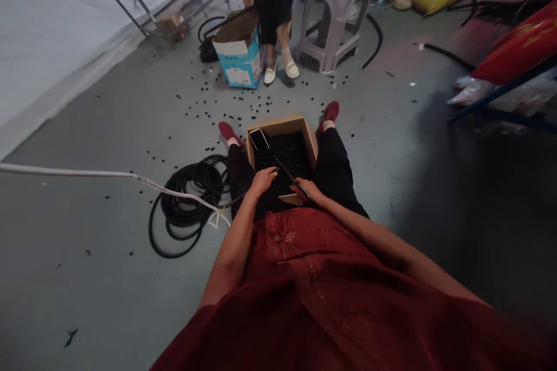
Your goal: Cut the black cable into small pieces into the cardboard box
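Observation:
My left hand [263,181] is closed, pinching the end of a thin black hose above the near left part of a cardboard box [311,142]. From a black coil [191,208] on the floor, the hose runs under my left forearm. My right hand [308,188] is closed round a long, dark, narrow tool [286,170] that looks like scissors, its tip pointing away and toward my left hand. The box stands between my legs and holds many small black pieces [289,151]. A flat dark object with a pale edge [259,139] lies in its far left corner.
Small black bits litter the floor beyond the box. A white cord [152,181] crosses from the left. Across from me another person sits by a blue-and-white carton [239,61], near a plastic stool [333,17]. At right are a red bag [517,46] and a blue frame [500,90].

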`<state>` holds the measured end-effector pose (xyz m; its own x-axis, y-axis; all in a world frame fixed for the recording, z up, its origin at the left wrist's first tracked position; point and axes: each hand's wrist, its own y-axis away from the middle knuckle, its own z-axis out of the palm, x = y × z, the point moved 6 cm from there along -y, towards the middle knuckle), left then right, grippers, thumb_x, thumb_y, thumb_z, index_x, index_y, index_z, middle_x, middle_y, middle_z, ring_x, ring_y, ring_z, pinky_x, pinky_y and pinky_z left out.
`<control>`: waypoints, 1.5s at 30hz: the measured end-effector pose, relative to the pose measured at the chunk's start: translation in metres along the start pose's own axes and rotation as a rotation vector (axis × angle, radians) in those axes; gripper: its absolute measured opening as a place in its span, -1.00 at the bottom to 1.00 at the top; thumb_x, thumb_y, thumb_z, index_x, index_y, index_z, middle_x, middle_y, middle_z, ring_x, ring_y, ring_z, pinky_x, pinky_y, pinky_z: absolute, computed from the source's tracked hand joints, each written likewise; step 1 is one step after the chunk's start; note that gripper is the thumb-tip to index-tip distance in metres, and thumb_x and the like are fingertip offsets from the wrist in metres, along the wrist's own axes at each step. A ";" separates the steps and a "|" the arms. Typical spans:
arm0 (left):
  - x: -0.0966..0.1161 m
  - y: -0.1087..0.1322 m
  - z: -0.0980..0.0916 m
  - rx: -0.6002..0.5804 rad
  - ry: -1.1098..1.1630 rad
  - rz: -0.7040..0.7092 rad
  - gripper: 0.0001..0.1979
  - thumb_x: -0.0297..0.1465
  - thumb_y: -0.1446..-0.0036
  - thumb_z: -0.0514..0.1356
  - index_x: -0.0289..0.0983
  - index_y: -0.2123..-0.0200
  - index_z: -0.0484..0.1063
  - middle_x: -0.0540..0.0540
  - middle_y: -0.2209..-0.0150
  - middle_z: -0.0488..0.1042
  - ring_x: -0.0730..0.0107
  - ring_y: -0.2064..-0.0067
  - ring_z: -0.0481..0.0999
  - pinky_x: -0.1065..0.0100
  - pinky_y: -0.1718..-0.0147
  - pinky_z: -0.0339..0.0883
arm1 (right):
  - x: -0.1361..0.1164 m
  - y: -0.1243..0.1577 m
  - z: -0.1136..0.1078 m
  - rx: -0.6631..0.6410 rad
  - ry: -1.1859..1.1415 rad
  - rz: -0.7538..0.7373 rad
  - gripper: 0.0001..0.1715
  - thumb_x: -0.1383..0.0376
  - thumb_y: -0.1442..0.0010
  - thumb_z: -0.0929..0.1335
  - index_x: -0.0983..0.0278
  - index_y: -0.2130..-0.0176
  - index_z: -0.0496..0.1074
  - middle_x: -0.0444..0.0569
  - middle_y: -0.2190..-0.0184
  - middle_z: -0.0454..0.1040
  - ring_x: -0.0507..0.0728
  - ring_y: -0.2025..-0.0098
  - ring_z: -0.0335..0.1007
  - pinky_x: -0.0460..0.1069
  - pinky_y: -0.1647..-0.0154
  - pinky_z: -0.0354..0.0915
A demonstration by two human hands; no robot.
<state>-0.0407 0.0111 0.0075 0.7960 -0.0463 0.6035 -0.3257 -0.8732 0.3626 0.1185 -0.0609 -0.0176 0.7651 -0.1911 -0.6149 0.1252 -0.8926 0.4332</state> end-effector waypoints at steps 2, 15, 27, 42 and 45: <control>-0.004 0.003 -0.005 0.028 0.070 -0.018 -0.58 -0.43 -0.23 0.08 -0.40 -0.13 0.42 -0.23 0.09 0.59 0.28 0.16 0.55 0.33 0.06 0.35 | 0.000 0.005 -0.004 -0.013 -0.106 0.008 -0.78 0.21 -0.30 0.23 0.26 0.24 0.39 -0.03 0.43 0.55 0.08 0.43 0.48 -0.12 0.41 0.24; 0.015 0.032 -0.042 0.152 0.549 0.055 -0.59 -0.39 -0.14 0.14 -0.36 -0.05 0.47 -0.12 0.16 0.58 0.47 0.31 0.50 0.43 0.28 0.38 | -0.022 0.023 -0.026 -0.015 -0.318 -0.116 -0.46 0.09 -0.21 0.36 0.28 -0.09 0.29 0.07 0.08 0.52 0.16 0.09 0.46 -0.04 0.12 0.29; 0.034 0.041 -0.039 0.101 0.363 0.042 -0.58 -0.41 -0.20 0.12 -0.35 -0.12 0.43 -0.15 -0.03 0.53 0.45 0.26 0.53 0.41 0.17 0.41 | -0.040 0.034 -0.038 -0.066 -0.236 -0.113 -0.44 0.10 -0.23 0.35 0.29 -0.13 0.25 0.09 0.04 0.51 0.18 0.07 0.45 -0.05 0.12 0.27; 0.035 0.029 -0.022 0.051 0.277 0.038 -0.60 -0.42 -0.21 0.11 -0.36 -0.10 0.45 -0.15 0.10 0.59 0.41 0.26 0.53 0.42 0.24 0.41 | -0.021 0.021 -0.026 0.007 -0.055 -0.085 -0.72 0.16 -0.27 0.27 0.22 0.06 0.37 -0.02 0.29 0.54 0.14 0.29 0.44 -0.09 0.33 0.16; 0.029 0.020 -0.012 0.032 0.270 0.030 -0.61 -0.42 -0.21 0.11 -0.38 -0.08 0.47 -0.14 0.22 0.60 0.47 0.36 0.49 0.44 0.29 0.40 | -0.013 0.016 -0.020 0.000 -0.031 -0.063 -0.75 0.20 -0.27 0.26 0.23 0.08 0.38 -0.02 0.29 0.54 0.15 0.28 0.45 -0.09 0.33 0.15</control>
<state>-0.0301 -0.0016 0.0407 0.6200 0.0551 0.7827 -0.3271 -0.8886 0.3216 0.1231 -0.0650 0.0104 0.7359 -0.1472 -0.6609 0.1725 -0.9032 0.3932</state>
